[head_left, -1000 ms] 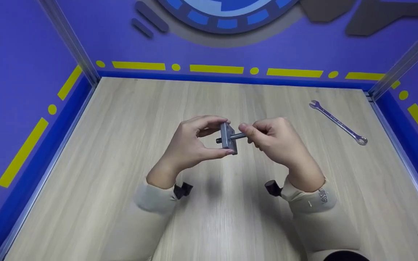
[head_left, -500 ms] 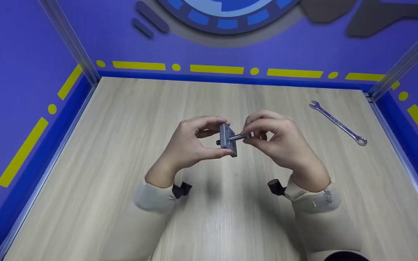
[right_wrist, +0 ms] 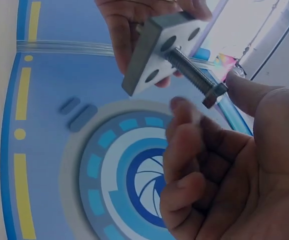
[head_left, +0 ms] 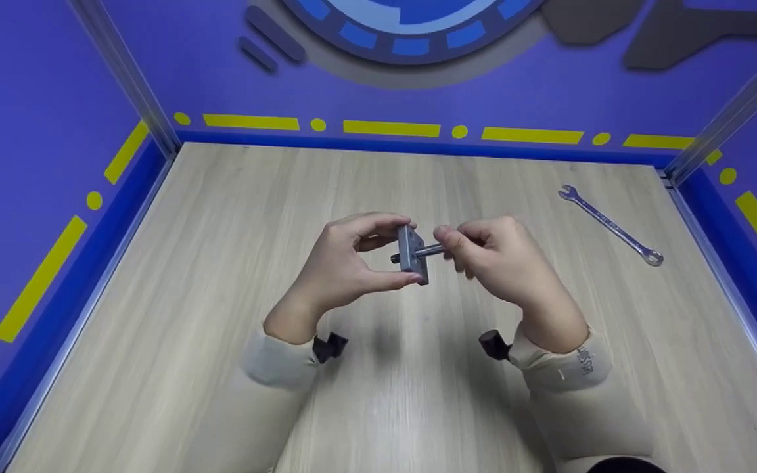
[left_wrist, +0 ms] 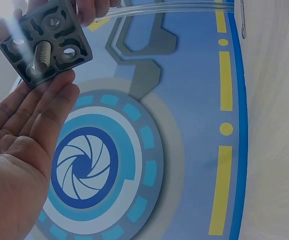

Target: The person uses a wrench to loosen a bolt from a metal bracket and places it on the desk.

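Observation:
In the head view, my left hand [head_left: 352, 259] holds a small grey square plate [head_left: 411, 253] by its edges, between thumb and fingers, above the table. A hex-head bolt [head_left: 430, 250] runs through a hole in the plate; its threaded end [left_wrist: 43, 54] sticks out on the ribbed back face in the left wrist view. My right hand [head_left: 497, 256] is at the bolt's head, thumb against it and the other fingers curled. The right wrist view shows the hex head [right_wrist: 215, 95] near the thumb, with much of the thread exposed between head and plate, and several holes around it.
A combination wrench [head_left: 610, 225] lies on the right side of the wooden table [head_left: 221, 230]. Blue panels [head_left: 418, 98] with yellow marks stand along the back and sides, with metal framing. A dark round object [head_left: 627, 465] shows at the bottom right edge.
My right hand turns at the bolt's head, its fingers first extending up over the head, then rolling back with the thumb on top. The left hand and plate stay nearly still.

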Tool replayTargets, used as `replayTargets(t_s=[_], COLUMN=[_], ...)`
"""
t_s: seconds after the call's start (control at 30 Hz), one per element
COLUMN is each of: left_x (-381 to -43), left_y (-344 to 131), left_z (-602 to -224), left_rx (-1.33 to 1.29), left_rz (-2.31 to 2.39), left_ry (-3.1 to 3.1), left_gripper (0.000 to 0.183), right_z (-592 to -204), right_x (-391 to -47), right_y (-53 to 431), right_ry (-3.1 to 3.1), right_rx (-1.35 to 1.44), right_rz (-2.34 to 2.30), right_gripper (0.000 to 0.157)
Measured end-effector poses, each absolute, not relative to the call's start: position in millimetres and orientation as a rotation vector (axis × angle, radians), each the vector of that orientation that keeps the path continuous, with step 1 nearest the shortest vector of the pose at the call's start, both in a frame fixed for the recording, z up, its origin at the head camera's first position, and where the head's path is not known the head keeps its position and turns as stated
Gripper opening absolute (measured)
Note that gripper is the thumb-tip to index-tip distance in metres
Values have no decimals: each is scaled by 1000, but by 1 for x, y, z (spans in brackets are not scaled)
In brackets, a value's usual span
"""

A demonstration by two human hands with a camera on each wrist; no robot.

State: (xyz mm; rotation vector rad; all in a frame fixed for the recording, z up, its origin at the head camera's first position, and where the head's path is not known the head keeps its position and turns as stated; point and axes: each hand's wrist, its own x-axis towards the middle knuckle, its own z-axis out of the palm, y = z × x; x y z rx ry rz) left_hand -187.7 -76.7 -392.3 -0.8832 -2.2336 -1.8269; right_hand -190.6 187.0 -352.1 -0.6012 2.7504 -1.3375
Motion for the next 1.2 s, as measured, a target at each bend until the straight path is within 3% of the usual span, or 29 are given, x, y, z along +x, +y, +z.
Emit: replayTargets(t_s=[0.1,0.3,0.4,0.7,0.87,1.0,1.1,1.2], left_x=[-188,-189,-189,-189,-189,-188,-187,-187], left_y=[-76,-77,-78,-80,-79,-78,-78,-77], left_z=[-393,-393,-392,-392,-392,-392,-392,-392], left_rx=[-884,-897,-898,-888,-876,-870,-876,-874], left_rz=[-1795,-1784,-1795,-1849,-1839,-1846,-1841,-1825], left_ry=[-2245,-2248,-2245,-2232,-2242,-2225,-2217,-2224], left_gripper=[66,65,65,66,66,66,65,65], right_z=[-353,-351,-351,-357,-355,-354,-355,-355], right_x=[-191,-190,-189,-193,-192,-193,-194,-194], right_y=[186,190,191,192,192,188,186,186], right_ry=[2748,2752,2750,2707,2727,2753,2729,2717], right_rx=[-591,-701,-770,-1084,-933,-703,-629,-661], right_rz=[-1309,-1325,-1370,-1554,-1516,-1448,-1420,-1403], right_gripper=[44,15,9,26,31,14,39,45])
